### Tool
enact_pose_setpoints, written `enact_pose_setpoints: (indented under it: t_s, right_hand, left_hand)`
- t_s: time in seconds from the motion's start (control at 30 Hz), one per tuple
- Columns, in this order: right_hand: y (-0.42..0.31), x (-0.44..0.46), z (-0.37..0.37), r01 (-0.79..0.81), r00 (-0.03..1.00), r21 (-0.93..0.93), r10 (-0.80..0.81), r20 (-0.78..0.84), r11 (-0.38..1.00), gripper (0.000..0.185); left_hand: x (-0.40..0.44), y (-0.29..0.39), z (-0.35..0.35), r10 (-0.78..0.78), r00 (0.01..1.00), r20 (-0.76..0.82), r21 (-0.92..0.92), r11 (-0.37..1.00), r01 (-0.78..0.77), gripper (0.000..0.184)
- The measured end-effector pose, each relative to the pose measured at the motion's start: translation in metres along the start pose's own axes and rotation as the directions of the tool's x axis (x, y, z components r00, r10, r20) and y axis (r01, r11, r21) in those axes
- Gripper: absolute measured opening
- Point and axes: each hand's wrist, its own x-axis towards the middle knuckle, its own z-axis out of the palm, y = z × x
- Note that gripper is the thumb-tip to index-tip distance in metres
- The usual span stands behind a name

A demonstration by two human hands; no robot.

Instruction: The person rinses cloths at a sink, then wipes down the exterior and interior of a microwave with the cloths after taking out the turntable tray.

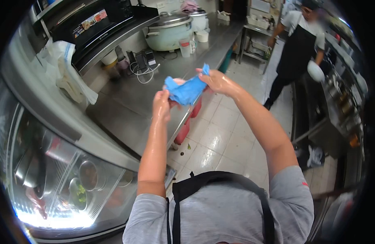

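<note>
A crumpled blue cloth (186,90) is stretched between my two hands, held out in front of me beside the edge of the steel counter (171,75). My left hand (162,103) grips its near left end, with the fingers closed and partly hidden by the fabric. At its upper right end, my right hand (215,81) pinches the cloth between thumb and fingers. Both forearms look wet and shiny.
Left of me stands a glass-fronted fridge (65,179) with bowls inside. A large lidded cooker (169,32), a measuring jug (184,46) and white cables (145,72) are on the counter. To the right, a person in a black apron (295,55) walks along the tiled aisle (220,130).
</note>
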Motion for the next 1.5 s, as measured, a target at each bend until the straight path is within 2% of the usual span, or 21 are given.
enact_pose_setpoints:
  t_s: [0.1,0.13,0.17,0.2,0.27,0.3,0.43,0.57,0.67,0.87,0.93,1.0,1.07,1.1,1.13,1.2,1.27,1.33,1.37,1.43,1.5]
  right_hand:
    - [-0.006,0.095,-0.039,0.098,0.994,-0.226,-0.108,-0.032,0.969,0.042]
    - [-0.016,0.111,-0.044,0.049,0.994,0.242,-0.024,-0.107,0.969,0.038]
    - [-0.003,0.141,-0.049,0.042,0.995,0.358,-0.006,-0.101,0.933,0.039]
    - [0.012,0.17,-0.051,0.032,0.996,0.47,0.013,-0.092,0.882,0.041]
    - [0.023,0.196,-0.047,-0.059,0.998,0.074,0.057,0.034,0.996,0.04]
    - [0.026,0.21,-0.047,-0.075,0.993,-0.138,0.086,0.076,0.988,0.04]
    - [0.048,0.264,-0.058,-0.095,0.995,0.523,0.081,0.05,0.847,0.037]
    - [0.071,0.32,-0.083,-0.184,0.982,0.778,0.09,0.163,0.601,0.037]
    - [0.102,0.372,-0.108,-0.248,0.952,0.838,-0.037,0.304,0.486,0.038]
    - [0.086,0.429,-0.147,-0.243,0.906,0.811,-0.174,0.386,0.532,0.04]
    - [0.075,0.476,-0.178,-0.377,0.613,0.824,-0.553,0.565,0.423,0.035]
    - [-0.004,0.474,-0.213,-0.074,0.607,0.937,-0.73,0.313,0.341,0.031]
    - [-0.009,0.511,-0.214,0.242,0.613,0.959,-0.79,-0.034,0.146,0.031]
    - [-0.007,0.527,-0.209,0.39,0.582,0.92,-0.786,-0.209,0.044,0.032]
    - [-0.013,0.53,-0.183,0.336,0.623,0.942,-0.746,-0.235,-0.017,0.032]
    - [-0.02,0.517,-0.14,0.011,0.58,0.999,-0.813,-0.047,-0.05,0.026]
    - [-0.027,0.534,-0.093,-0.003,0.72,0.995,-0.69,0.069,0.097,0.021]
    - [-0.049,0.538,-0.075,0.291,0.455,0.931,-0.888,0.068,0.221,0.028]
    - [-0.059,0.524,-0.067,-0.107,0.808,0.969,-0.548,0.215,0.223,0.032]
    - [-0.077,0.531,-0.061,-0.16,0.818,0.957,-0.511,0.266,0.241,0.031]
    - [-0.097,0.55,-0.053,-0.171,0.79,0.947,-0.536,0.297,0.272,0.032]
  left_hand:
    - [0.045,0.028,0.0,0.117,0.992,-0.047,-0.01,0.993,-0.118,0.019]
    - [0.057,0.037,-0.003,0.116,0.991,-0.067,-0.106,0.987,-0.123,0.019]
    - [0.075,0.035,-0.021,0.067,0.997,0.024,-0.207,0.976,-0.06,0.018]
    - [0.095,0.029,-0.036,0.156,0.987,-0.03,0.263,0.954,-0.143,0.018]
    - [0.131,0.02,-0.057,0.323,0.946,0.002,0.943,0.315,-0.11,0.019]
    - [0.143,0.019,-0.055,0.46,0.888,-0.024,0.956,0.269,-0.113,0.021]
    - [0.206,0.023,-0.068,0.516,0.799,-0.309,0.788,0.609,-0.089,0.022]
    - [0.254,0.014,-0.072,0.822,0.562,-0.094,0.936,0.266,-0.232,0.022]
    - [0.269,0.017,-0.072,0.554,0.773,-0.31,0.811,0.578,-0.089,0.022]
    - [0.287,0.009,-0.065,0.55,0.743,-0.382,0.92,0.299,0.252,0.023]
    - [0.286,0.014,-0.066,0.497,0.75,-0.438,0.896,0.313,0.316,0.02]
    - [0.275,0.042,-0.081,0.238,0.819,-0.522,0.153,0.971,-0.185,0.023]
    - [0.238,0.076,-0.048,0.27,0.912,-0.308,-0.367,0.851,-0.376,0.033]
    - [0.242,0.06,-0.064,0.345,0.778,-0.525,-0.344,0.75,-0.565,0.04]
    - [0.247,0.059,-0.027,0.345,0.683,-0.644,-0.326,0.684,-0.653,0.037]
    - [0.244,0.042,-0.029,0.447,0.844,-0.296,-0.578,0.62,-0.531,0.036]
    - [0.256,0.051,-0.016,0.463,0.763,-0.45,-0.332,0.707,-0.625,0.034]
    - [0.256,0.071,0.032,0.46,0.572,-0.679,-0.226,0.61,-0.759,0.032]
    - [0.258,0.091,0.057,0.329,0.411,-0.85,-0.154,0.592,-0.791,0.034]
    - [0.238,0.084,-0.003,0.559,0.57,-0.602,0.033,0.731,-0.681,0.04]
    - [0.218,0.104,-0.015,0.719,0.546,-0.43,0.776,0.604,-0.183,0.048]
